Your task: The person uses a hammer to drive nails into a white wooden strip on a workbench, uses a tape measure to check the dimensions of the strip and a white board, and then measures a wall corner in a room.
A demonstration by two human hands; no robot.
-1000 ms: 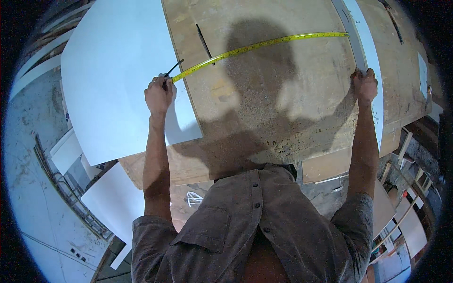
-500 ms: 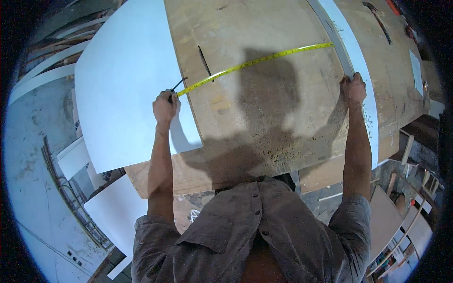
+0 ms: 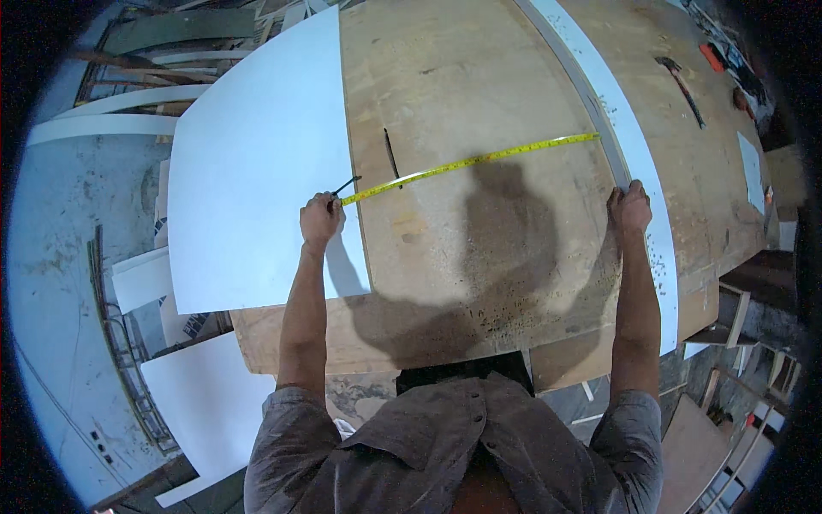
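Note:
My left hand [image 3: 319,218] is closed at the edge of a large white sheet [image 3: 257,171], holding one end of a yellow tape measure [image 3: 471,160] and a thin dark stick like a pencil or pen [image 3: 347,186]. Rightward, the tape stretches over a brown board [image 3: 445,77]. Its far end meets a grey straight bar [image 3: 586,94], which lies along a white strip [image 3: 629,103]. Fingers curled, my right hand [image 3: 631,206] grips the near end of that bar. Whatever the left palm covers is hidden.
A hammer [image 3: 682,90] lies on the board at the far right, near a pale paper [image 3: 751,171]. Beside the tape is a narrow dark slit or rod [image 3: 392,154]. More white sheets [image 3: 210,398] lean below at the left; wooden frames [image 3: 728,411] stand at lower right.
The whole view has shifted, so the board, tape and hands sit lower in the picture. Both hands keep their grips, and the tape still spans from the left hand to the bar.

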